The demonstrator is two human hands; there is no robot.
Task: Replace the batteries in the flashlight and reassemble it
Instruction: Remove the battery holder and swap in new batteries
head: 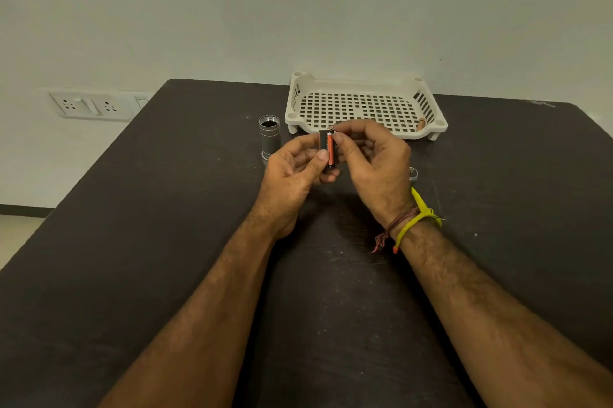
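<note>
A black battery holder stands upright between my two hands above the table's middle, with an orange battery seated in its side. My left hand grips the holder from below and left, thumb against it. My right hand pinches the top of the battery and holder with fingertips. The grey flashlight body stands upright and open-topped on the table, just left of my left hand. A small silvery cap lies on the table, partly hidden behind my right hand.
A white perforated plastic tray sits at the table's far edge, with one orange battery in its right corner. The dark table meets a pale wall. A wall socket plate is at the left.
</note>
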